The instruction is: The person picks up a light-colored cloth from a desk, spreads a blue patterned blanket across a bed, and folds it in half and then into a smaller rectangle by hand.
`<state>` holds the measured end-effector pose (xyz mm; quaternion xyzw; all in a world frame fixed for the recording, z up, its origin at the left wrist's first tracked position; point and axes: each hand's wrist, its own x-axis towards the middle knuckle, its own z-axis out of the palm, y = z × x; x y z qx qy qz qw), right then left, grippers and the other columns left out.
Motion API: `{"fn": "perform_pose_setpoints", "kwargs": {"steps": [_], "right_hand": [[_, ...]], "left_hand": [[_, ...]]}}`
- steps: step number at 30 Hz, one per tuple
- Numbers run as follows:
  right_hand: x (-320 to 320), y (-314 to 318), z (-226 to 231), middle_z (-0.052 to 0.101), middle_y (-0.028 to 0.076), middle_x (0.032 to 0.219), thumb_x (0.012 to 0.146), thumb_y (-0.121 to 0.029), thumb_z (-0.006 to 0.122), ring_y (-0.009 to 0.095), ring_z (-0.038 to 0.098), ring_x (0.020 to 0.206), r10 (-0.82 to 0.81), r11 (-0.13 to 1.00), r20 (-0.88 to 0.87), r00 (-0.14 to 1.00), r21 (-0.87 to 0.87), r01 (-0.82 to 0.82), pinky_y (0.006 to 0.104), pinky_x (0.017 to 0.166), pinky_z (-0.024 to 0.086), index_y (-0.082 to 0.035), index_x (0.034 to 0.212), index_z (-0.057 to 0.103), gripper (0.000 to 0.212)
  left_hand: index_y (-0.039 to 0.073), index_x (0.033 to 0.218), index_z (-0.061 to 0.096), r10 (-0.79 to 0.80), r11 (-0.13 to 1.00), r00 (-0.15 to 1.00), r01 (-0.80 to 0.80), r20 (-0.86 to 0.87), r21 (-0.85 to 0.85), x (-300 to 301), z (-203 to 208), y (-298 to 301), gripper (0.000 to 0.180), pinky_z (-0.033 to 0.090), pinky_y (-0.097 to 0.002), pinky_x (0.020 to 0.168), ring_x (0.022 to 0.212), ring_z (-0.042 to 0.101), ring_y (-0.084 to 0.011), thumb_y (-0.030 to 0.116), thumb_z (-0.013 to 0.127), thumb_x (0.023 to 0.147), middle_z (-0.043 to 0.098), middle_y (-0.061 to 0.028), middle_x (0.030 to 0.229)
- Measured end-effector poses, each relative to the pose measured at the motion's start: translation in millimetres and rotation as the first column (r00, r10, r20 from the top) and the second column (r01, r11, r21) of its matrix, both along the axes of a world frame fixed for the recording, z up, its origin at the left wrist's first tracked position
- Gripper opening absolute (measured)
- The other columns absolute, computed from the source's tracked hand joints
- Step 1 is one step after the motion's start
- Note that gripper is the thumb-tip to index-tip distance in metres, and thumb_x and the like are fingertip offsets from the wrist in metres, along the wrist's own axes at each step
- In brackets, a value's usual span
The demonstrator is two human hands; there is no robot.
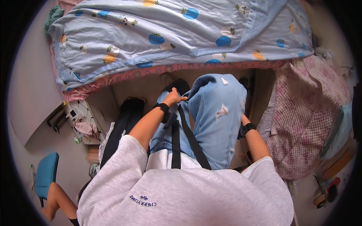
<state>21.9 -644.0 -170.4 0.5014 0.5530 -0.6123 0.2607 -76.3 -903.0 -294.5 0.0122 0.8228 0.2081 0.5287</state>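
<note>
Light-blue ripped jeans cover my legs, with the right knee raised in the middle of the head view. My left hand is at the inner side of that knee. Its thumb stretches to the right against the denim, apart from the fingers, and no grip on the cloth shows. Along the outer side of the same leg is my right hand, its fingers hidden behind the denim. Each wrist wears a black band. Two black straps hang over my lap.
A bed with a blue fruit-print quilt spans the far side. A pink quilted cover drapes at the right. Dark cloth lies left of my legs. Another person's bare limb appears near a blue chair.
</note>
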Motion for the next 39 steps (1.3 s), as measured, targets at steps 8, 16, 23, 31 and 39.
{"fn": "perform_pose_setpoints", "kwargs": {"steps": [8,16,23,31,39], "right_hand": [[60,82,-92,0.051,0.008,0.059,0.074,-0.014,0.040,0.015,0.051,0.047,0.190,0.982,0.293,0.937,-0.049,-0.184,0.0228,0.041,0.041,-0.003,0.079,0.039,0.011],[-33,61,-153,0.051,0.005,0.061,0.075,-0.016,0.041,0.011,0.050,0.053,0.441,0.862,-0.034,0.897,-0.262,-0.434,0.0213,0.048,0.041,-0.005,0.079,0.044,0.013],[-90,43,-161,0.051,0.004,0.065,0.073,-0.013,0.034,0.010,0.048,0.053,0.531,0.804,-0.037,0.846,-0.292,-0.518,0.0220,0.050,0.039,-0.005,0.082,0.045,0.016],[-96,-11,-172,0.038,0.007,0.110,0.074,-0.030,0.030,0.022,0.030,0.104,0.477,0.781,0.024,0.878,-0.471,-0.411,0.0374,0.088,0.015,-0.009,0.108,0.035,0.040],[-90,-23,-153,0.051,0.009,0.091,0.073,-0.023,0.028,0.019,0.048,0.081,0.128,0.714,0.163,0.978,-0.699,0.023,0.0308,0.074,0.036,-0.004,0.085,0.049,0.031]], "left_hand": [[0.003,0.074,0.053,-0.432,0.893,0.901,0.422,0.037,0.160,61,22,-51,0.027,0.037,-0.0360,0.069,0.080,0.047,-0.0281,0.026,0.041,0.070,0.050,-0.0138,0.083],[-0.001,0.057,0.040,-0.138,0.877,0.982,0.061,0.128,0.477,30,136,4,0.020,0.032,-0.0317,0.044,0.042,0.039,-0.0226,0.016,0.043,0.067,0.039,-0.0133,0.048],[0.006,0.066,0.041,0.560,0.564,0.481,-0.818,0.674,0.115,-36,158,-40,0.025,0.041,-0.0236,0.048,0.042,0.046,-0.0137,0.028,0.035,0.077,0.047,-0.0054,0.053],[0.010,0.066,0.041,0.948,-0.103,-0.138,-0.985,0.286,-0.137,30,39,-86,0.026,0.038,-0.0241,0.058,0.055,0.045,-0.0104,0.032,0.035,0.077,0.044,-0.0009,0.058],[0.009,0.067,0.042,0.954,-0.141,-0.188,-0.969,0.232,-0.204,60,9,-62,0.024,0.039,-0.0234,0.056,0.054,0.045,-0.0098,0.031,0.037,0.077,0.045,-0.0010,0.059]]}}
